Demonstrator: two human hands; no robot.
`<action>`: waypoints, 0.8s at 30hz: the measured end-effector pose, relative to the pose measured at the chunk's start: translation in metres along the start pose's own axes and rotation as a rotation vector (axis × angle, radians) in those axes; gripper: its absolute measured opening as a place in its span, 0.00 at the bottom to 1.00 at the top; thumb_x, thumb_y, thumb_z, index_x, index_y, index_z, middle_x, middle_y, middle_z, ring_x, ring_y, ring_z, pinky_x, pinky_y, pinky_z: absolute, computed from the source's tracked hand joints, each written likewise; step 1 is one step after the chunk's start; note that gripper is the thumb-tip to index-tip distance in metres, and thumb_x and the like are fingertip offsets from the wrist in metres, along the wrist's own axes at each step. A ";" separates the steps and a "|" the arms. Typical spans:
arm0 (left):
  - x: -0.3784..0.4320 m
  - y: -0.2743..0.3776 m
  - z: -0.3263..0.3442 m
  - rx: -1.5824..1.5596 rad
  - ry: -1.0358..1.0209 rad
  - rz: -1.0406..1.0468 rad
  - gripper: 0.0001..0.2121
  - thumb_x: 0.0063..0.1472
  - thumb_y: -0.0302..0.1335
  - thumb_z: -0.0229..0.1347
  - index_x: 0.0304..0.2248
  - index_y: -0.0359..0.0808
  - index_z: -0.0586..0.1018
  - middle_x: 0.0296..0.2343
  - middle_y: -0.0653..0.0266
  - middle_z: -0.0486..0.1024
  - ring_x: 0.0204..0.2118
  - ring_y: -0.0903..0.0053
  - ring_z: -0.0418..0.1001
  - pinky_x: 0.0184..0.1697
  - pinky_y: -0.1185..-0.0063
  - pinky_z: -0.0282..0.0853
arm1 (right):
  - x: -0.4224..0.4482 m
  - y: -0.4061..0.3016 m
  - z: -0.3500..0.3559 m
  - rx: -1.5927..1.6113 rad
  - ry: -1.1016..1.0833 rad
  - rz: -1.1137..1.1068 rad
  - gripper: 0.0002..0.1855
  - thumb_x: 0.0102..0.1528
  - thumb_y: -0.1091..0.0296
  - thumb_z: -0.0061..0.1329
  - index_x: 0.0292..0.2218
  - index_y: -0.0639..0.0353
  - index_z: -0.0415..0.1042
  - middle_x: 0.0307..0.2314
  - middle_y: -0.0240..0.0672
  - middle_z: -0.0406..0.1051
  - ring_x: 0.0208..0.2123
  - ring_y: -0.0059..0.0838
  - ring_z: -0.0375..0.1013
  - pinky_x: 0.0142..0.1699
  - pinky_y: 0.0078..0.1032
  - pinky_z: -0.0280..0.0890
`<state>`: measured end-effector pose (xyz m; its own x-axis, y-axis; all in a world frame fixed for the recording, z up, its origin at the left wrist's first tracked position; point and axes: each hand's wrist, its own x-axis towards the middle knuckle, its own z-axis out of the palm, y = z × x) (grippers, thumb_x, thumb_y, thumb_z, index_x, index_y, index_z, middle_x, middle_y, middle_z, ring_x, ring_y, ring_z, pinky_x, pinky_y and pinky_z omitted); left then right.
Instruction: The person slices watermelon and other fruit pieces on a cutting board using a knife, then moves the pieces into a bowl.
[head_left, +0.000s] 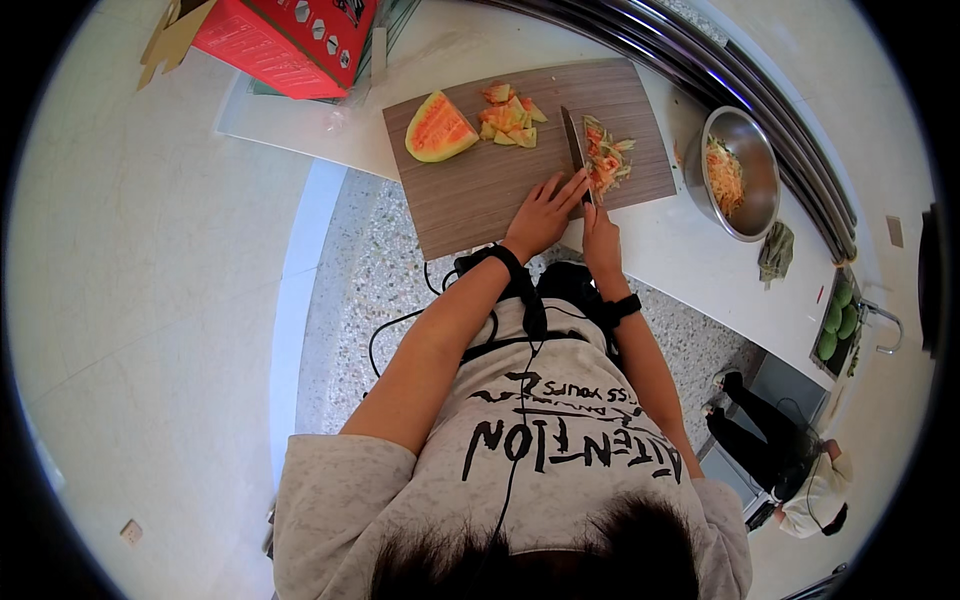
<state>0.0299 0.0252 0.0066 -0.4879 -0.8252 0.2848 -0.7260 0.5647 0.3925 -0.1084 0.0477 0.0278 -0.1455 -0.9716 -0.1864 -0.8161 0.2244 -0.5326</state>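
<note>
My right hand (602, 240) grips the handle of a kitchen knife (572, 139), whose dark blade points away from me over a wood-grain cutting board (472, 199). The fingers of my left hand (541, 217) are apart, their tips against the blade near the handle. Just right of the blade lies a heap of thin red-and-pale-green shreds (606, 159). Flat pieces of pale rind with red flesh (511, 118) are piled to the left of the knife. Farther left sits a wedge of what looks like watermelon (441, 129).
A steel bowl (763, 184) with orange and pale shreds stands right of the board, near a crumpled green bag (776, 253). Several green fruits (836, 319) lie in the sink by a faucet (892, 334). A red box (289, 45) is at upper left. Another person (795, 457) is at lower right.
</note>
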 end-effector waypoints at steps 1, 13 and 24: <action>0.000 0.000 0.000 0.022 -0.008 0.007 0.35 0.50 0.24 0.51 0.57 0.42 0.51 0.58 0.66 0.47 0.54 0.63 0.54 0.53 0.70 0.56 | 0.000 0.002 0.001 0.001 0.010 -0.002 0.20 0.60 0.53 0.32 0.36 0.64 0.65 0.21 0.59 0.69 0.26 0.59 0.69 0.28 0.49 0.63; -0.003 -0.002 0.012 -0.032 0.024 -0.084 0.29 0.53 0.25 0.46 0.55 0.30 0.53 0.55 0.55 0.51 0.55 0.64 0.53 0.55 0.71 0.52 | 0.001 0.008 -0.002 0.030 0.049 0.001 0.22 0.60 0.53 0.30 0.31 0.65 0.65 0.21 0.60 0.68 0.26 0.61 0.67 0.28 0.49 0.62; -0.004 -0.005 0.017 -0.229 0.064 -0.179 0.23 0.53 0.26 0.48 0.48 0.28 0.60 0.48 0.49 0.57 0.52 0.58 0.56 0.55 0.69 0.52 | 0.003 0.006 0.001 0.168 0.032 -0.036 0.21 0.61 0.57 0.31 0.27 0.65 0.64 0.17 0.51 0.67 0.22 0.53 0.68 0.26 0.41 0.61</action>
<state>0.0275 0.0253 -0.0116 -0.3253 -0.9134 0.2447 -0.6660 0.4050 0.6264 -0.1133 0.0465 0.0237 -0.1381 -0.9805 -0.1398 -0.7165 0.1964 -0.6694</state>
